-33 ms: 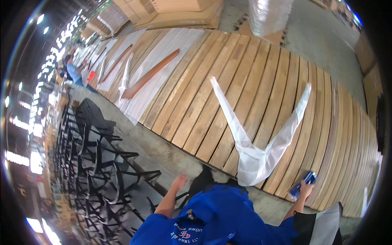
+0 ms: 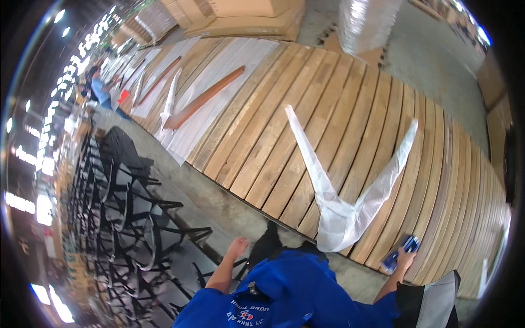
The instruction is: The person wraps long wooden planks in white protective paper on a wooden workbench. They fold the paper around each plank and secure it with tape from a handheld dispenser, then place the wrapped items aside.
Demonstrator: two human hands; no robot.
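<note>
Standing at near edge of slatted wooden table [image 2: 262, 147], taken as landmark throughout. Gripping, in right hand [image 2: 405, 258], a blue-and-silver hand tool [image 2: 395, 257], probably a tape dispenser, with fingers closed in round its body; low over the table's near edge, right of mid-length. Cannot tell if touching the slats or just clear of them. Holding left hand [image 2: 237, 248] off the table, just outside near edge; seemingly part curled, but cannot tell how wide or narrow at the fingers, nor see any object there. At the table's near edge, around mid-length: V-shaped piece [image 2: 337, 224] in white wrap, lying on the slats, arms toward the far edge, joint end at or slightly past the near edge, cannot tell which. Toward the table's left end: reddish-brown wooden bar [image 2: 206, 98] on white sheeting [image 2: 186, 139]; farther along, a co-worker [image 2: 101, 92]. Outside near edge, leftward: crowded black frames [image 2: 164, 203]. Past far edge: cardboard cartons [image 2: 246, 27]. Risks, as judged: could knock the V-shaped piece off the table by leaning or turning into its joint end; could lose the tool over the near edge through slack grip or a bump; could snag or shift the thin wrap by dragging the tool across it; could catch left hand on the frames by stepping carelessly leftward.
</note>
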